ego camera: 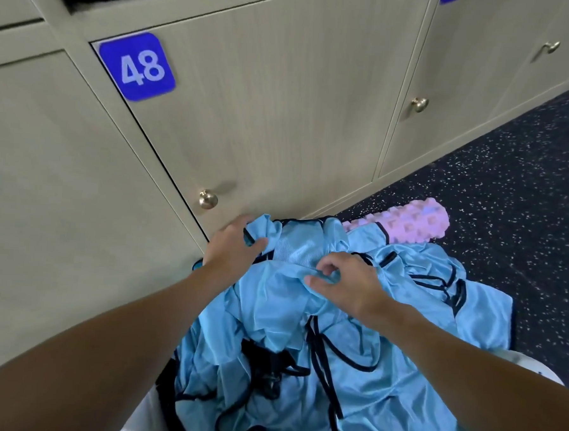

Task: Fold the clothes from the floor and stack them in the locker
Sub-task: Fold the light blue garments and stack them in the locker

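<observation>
Below locker door 48 [282,100]: your left hand [232,245] grips the blue clothes pile [384,369] at its top edge; your right hand [345,281] pinches a fold. Pink roller [414,222] lies right of the door.

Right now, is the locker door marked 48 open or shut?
Shut. The door marked 48 sits flush in its frame, only a thin seam around it, its knob facing outward; no inside shows.

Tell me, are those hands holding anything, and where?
Yes: the left hand grips the blue clothes at their far edge; the right hand pinches a fold in the middle.
</observation>
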Tool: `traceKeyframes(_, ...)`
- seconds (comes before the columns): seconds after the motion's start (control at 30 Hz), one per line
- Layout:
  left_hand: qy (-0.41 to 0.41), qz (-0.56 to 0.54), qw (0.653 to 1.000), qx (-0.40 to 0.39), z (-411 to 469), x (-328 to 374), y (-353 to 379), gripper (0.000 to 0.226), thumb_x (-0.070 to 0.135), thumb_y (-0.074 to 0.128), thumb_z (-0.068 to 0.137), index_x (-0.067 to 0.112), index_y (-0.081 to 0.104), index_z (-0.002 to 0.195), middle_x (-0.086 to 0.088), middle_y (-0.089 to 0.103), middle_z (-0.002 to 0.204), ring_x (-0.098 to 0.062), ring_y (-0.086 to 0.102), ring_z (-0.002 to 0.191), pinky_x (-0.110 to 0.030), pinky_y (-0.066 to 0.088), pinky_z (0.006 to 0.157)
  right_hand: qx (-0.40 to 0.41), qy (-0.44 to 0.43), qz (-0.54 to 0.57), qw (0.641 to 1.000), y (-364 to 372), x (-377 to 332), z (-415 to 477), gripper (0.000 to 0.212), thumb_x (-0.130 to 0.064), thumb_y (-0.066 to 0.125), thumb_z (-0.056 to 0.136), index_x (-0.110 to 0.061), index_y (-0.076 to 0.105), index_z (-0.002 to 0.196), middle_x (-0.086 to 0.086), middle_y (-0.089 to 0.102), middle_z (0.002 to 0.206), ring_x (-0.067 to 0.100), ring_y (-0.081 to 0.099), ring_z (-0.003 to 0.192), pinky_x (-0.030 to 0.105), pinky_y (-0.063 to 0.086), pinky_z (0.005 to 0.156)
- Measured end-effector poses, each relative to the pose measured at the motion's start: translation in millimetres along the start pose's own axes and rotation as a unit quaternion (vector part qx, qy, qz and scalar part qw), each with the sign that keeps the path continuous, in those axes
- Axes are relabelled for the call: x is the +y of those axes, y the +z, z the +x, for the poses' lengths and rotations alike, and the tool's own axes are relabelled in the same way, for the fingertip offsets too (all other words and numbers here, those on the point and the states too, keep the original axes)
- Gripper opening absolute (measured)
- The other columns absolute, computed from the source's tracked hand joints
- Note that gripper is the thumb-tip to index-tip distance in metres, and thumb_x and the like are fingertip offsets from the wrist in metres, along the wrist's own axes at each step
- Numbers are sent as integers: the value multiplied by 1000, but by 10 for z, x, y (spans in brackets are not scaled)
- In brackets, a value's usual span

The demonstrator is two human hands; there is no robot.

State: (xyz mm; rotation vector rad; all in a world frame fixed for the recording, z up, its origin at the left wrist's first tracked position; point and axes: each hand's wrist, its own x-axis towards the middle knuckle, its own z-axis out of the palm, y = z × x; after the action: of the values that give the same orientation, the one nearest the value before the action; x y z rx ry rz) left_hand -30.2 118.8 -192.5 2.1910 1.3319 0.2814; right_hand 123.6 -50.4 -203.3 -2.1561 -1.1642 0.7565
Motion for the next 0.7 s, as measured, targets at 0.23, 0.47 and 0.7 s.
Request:
traceKeyframes(0.23, 14, -100, 993, 59, 122, 117, 92, 17, 6, 69, 90, 10, 74, 106, 4, 66, 91, -12, 62, 88, -1, 42, 71, -2, 11, 31, 999, 25, -97, 154, 15, -43, 71, 84, -31, 62, 88, -11, 61, 90, 12, 60, 93, 44, 46, 97)
traceKeyframes(0.47, 135, -97, 984, 58, -27, 709, -778, 7, 6, 73, 87, 9, 76, 92, 1, 72, 85, 1, 63, 73, -9, 46, 76, 37, -10, 121, 992, -292, -544, 209, 47, -36, 71, 87, -21, 55, 129, -2, 58, 118, 15, 54, 115, 33, 43, 100)
traceKeyframes(0.7, 257, -128, 954, 83, -597, 1518, -1855, 14, 2, 74, 85, 16, 72, 86, 6, 70, 79, 1, 61, 72, -6, 46, 73, 21, -153, 192, 969, -1015, -1514, -150, 52, -17, 71, 87, -25, 53, 136, -10, 60, 120, -1, 53, 112, 15, 38, 97)
